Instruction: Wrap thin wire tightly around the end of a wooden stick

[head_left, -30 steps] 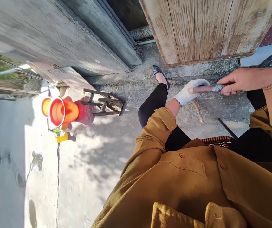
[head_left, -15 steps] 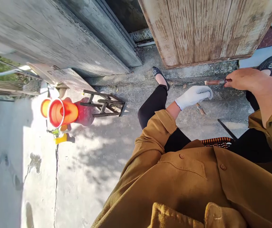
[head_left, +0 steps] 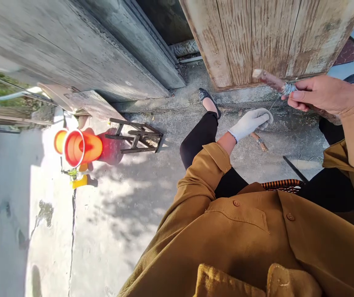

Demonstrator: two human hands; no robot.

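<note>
My right hand (head_left: 322, 95), bare, is closed around a brownish wooden stick (head_left: 270, 80) that has thin wire or string (head_left: 288, 88) wound about it. From this winding a fine strand (head_left: 274, 103) runs down to my left hand (head_left: 253, 123). That hand wears a white knitted glove, and its fingers are curled together on the strand. Just below the glove is a second, shorter stick (head_left: 260, 142), also with some winding on it; whether it hangs or lies on the ground I cannot tell.
A wooden door panel (head_left: 235, 45) stands ahead, above a concrete ledge. To the left are a dark wooden stool (head_left: 136, 136), orange buckets (head_left: 73, 147) and a yellow object (head_left: 79, 181) on concrete. A dark rod (head_left: 295, 169) and a woven chair edge (head_left: 282, 183) show by my legs.
My right hand has risen and turned with the wound stick, which now tilts up to the left. My left hand has barely moved. The strand between the hands now shows.
</note>
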